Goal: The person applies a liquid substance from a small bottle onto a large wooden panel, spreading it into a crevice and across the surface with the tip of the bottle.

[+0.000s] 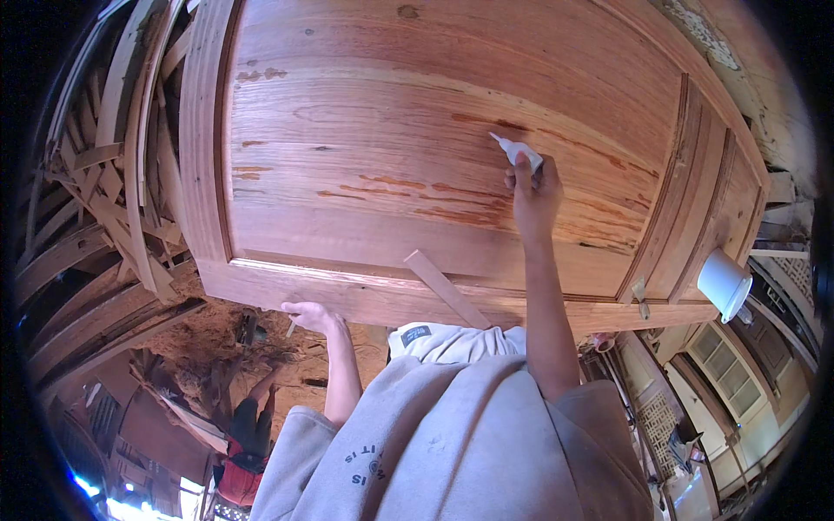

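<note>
A large reddish-brown wooden panel (365, 104) with raised frame rails lies before me, like a door. Reddish-brown streaks (469, 191) of filled or wet-looking wood run along its grain. My right hand (534, 187) is closed around a small white squeeze bottle (512, 149), its pointed nozzle aimed left, close above the panel by a dark streak. At the panel's near edge is my left hand (314, 318), fingers curled; a thin pale thing sticks out beneath them, too small to name. A flat wooden strip (447, 289) leans across the near rail against my clothing.
A white tub (724, 282) stands at the panel's right near corner, with a small flat tool (640, 300) left of it. Timber offcuts (113, 174) are piled at the left. Sawdust (200, 339) covers the floor. Another person (248, 434) is at lower left.
</note>
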A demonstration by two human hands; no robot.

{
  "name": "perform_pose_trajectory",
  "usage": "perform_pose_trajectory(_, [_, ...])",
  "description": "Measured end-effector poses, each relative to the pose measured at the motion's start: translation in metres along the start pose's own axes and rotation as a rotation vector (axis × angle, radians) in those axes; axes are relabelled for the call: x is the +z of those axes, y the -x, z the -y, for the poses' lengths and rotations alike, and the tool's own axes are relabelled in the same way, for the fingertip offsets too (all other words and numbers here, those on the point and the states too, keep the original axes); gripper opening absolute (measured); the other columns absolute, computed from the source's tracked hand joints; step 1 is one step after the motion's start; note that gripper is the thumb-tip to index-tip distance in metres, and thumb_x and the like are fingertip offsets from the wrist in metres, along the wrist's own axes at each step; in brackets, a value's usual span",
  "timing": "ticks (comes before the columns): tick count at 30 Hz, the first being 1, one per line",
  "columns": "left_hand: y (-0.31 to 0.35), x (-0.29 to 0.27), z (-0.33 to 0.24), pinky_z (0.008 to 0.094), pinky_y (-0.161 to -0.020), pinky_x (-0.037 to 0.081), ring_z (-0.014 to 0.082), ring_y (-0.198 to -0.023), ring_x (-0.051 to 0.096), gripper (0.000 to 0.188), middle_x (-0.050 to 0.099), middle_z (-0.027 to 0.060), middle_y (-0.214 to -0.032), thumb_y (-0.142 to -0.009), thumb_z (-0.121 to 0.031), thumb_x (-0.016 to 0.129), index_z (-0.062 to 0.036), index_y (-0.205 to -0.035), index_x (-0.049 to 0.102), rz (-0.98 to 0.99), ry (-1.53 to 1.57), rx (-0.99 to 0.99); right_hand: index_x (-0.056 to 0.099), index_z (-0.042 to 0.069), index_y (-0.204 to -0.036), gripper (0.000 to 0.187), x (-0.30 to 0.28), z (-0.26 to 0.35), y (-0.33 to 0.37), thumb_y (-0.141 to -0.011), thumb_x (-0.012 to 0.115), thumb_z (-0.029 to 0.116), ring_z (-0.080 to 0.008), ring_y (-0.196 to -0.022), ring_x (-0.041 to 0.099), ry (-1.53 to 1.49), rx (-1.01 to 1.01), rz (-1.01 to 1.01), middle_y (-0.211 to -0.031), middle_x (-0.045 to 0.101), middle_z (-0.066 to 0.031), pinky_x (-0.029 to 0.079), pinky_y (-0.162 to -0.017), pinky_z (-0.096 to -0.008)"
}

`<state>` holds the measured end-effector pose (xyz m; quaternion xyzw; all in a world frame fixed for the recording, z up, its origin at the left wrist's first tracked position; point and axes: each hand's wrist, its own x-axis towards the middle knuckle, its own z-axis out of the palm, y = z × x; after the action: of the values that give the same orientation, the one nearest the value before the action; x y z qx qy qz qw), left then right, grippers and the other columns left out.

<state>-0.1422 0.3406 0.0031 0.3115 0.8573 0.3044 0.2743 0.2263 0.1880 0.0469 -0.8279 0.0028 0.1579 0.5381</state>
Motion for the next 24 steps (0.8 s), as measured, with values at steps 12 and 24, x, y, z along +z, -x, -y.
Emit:
perform_pose_trajectory(12, [0.005,0.0,-0.007,0.0449,-0.106,0.044,0.0422,-0.125,0.05,0.071,0.045,0.0319,-0.14,-0.105,-0.048,0.027,0.012,-0.14,0.038,-0.015,-0.018,-0.032,0.058,-0.001,-0.09,0.031,-0.016,-0.002,-0.01,-0.098,0.062,0.029,-0.0109,-0.059,0.062,0.121,-0.034,-0.031,-0.067,0.066,-0.0071,0.049,-0.053,-0.0269])
perform_pose_trajectory(24, [0.0,-0.001,-0.002,0.044,-0.11,0.042,0.0416,-0.128,0.048,0.069,0.041,0.0305,-0.144,-0.105,-0.047,0.027,0.012,-0.141,0.035,0.017,-0.017,-0.069,0.06,-0.001,-0.095,0.029,-0.023,-0.007,-0.009,-0.098,0.062,0.027,-0.0113,-0.063,0.064,-0.014,-0.024,-0.014,-0.069,0.066,-0.008,0.049,-0.055,-0.0266])
